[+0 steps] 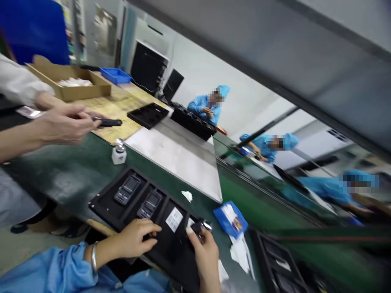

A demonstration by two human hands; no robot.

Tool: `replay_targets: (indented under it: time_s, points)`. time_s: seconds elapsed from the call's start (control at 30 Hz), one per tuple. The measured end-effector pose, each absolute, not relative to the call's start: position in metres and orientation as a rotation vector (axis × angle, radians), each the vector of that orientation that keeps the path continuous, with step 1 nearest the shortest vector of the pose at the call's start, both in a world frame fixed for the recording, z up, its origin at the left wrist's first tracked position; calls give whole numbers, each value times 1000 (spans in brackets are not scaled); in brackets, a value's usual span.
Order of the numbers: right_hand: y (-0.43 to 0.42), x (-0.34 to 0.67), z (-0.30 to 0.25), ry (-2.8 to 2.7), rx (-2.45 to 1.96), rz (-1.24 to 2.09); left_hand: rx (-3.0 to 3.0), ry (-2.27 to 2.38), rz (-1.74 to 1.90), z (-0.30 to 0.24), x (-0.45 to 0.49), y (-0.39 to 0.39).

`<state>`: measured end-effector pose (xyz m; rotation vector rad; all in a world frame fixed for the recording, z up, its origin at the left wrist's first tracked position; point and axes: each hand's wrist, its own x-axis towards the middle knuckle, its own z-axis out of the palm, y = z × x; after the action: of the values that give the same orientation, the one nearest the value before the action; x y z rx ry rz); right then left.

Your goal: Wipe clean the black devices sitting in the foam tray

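A black tray (105,205) with several pockets lies at the near edge of the green bench. Two dark handsets (126,189) (149,204) sit in its left pockets, and a white label (174,219) lies in the pocket beside them. My left hand (137,239), in a blue sleeve with a bracelet, rests on the tray just below the second handset; its fingers are bent and hold nothing. At the tray's right end my right hand (204,252) pinches a small black device (200,226) with a shiny metal end.
Another person's hands (62,124) at the left hold a dark handset (106,122). Also here: a white bottle (119,153), a steel plate (180,160), a blue wipe packet (230,219), a second black tray (148,115) and a cardboard box (71,85). Workers in blue sit farther along.
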<state>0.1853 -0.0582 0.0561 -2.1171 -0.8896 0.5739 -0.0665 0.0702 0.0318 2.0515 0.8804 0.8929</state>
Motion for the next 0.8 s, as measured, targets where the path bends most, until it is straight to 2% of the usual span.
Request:
replay_targets:
  time_s: [0.13, 0.43, 0.57, 0.67, 0.8]
  points:
    - [-28, 184, 63, -933, -2388, 510, 2075, 630, 775, 4, -55, 23]
    - [29, 171, 70, -976, -2794, 644, 2126, 531, 708, -1, -57, 29]
    - [43, 156, 67, -1013, -2851, 569, 2122, 539, 705, 1, -57, 30]
    - [27, 163, 72, -967, -2766, 442, 2117, 521, 704, -2, -60, 33]
    - [-49, 225, 108, -692, -2523, 98, 2160, 537, 778, -26, -65, 45]
